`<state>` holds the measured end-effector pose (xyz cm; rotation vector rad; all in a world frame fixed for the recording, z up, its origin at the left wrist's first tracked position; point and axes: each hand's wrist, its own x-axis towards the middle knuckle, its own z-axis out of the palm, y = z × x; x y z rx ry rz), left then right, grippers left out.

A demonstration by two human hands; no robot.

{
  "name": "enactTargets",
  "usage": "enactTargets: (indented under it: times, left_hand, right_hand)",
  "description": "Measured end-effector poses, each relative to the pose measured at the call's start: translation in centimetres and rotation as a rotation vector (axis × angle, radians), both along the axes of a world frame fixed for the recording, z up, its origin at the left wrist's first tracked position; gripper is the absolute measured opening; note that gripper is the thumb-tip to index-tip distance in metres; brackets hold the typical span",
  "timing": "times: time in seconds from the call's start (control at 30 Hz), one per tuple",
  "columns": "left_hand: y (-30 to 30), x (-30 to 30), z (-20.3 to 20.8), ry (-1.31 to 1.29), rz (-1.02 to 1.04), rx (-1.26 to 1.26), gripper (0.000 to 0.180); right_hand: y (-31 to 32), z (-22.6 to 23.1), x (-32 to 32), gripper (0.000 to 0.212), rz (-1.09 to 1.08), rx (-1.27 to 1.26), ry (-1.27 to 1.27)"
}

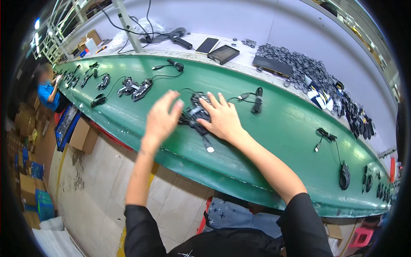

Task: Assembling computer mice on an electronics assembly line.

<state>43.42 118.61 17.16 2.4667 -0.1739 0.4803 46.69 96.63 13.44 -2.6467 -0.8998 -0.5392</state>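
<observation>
On the green belt in front of me lies an opened black computer mouse (198, 113) with its inner parts showing. My right hand (224, 120) rests on its right side, fingers spread and thumb stretched toward the near edge. To the left, my left hand (162, 118) hovers by the mouse, slightly blurred, with fingers apart and nothing in them. A dark cable and a white connector (209, 149) stick out on the near side. Beyond my right hand sits a tied black USB cable (257, 103). Part of the mouse is hidden under my fingers.
More opened mice (142, 90) with coiled cables lie leftward along the green belt (282, 141); a closed black mouse (344, 176) is at right. The back ledge holds a black tray (223, 54), a phone (207, 45) and piled black rings (295, 62). A co-worker in blue (49, 95) works far left.
</observation>
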Motion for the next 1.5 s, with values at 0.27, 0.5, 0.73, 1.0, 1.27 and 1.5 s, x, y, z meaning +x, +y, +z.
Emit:
enactTargets:
  times: [0.27,0.5,0.73,1.0,1.27,1.5]
  left_hand:
    - [-7.9,-6.9,-3.2,-0.089,-0.132,0.321,0.034]
    - [-9.6,-6.7,-2.5,-0.092,0.061,0.405,0.037]
    - [-27.6,-13.0,-0.1,0.932,-0.431,-1.659,0.052]
    - [-29.1,-14.1,-1.8,0.832,-0.536,-1.742,0.057]
    - [-29.4,-14.4,-0.7,0.667,-0.520,-1.706,0.047]
    - [-28.7,-14.6,-1.6,0.730,-0.602,-1.751,0.070]
  right_hand:
    - [-9.4,1.6,-6.4,0.049,0.101,0.127,0.209]
    - [-19.8,3.4,-11.6,0.019,-0.186,0.519,0.379]
    - [-17.5,5.4,-13.7,0.020,-0.143,1.241,0.606]
    - [-21.2,6.9,-17.7,0.030,0.026,0.713,0.199]
    - [-22.3,5.1,-19.3,0.018,-0.198,0.936,0.327]
    - [-21.8,5.5,-21.4,0.019,-0.283,0.992,0.389]
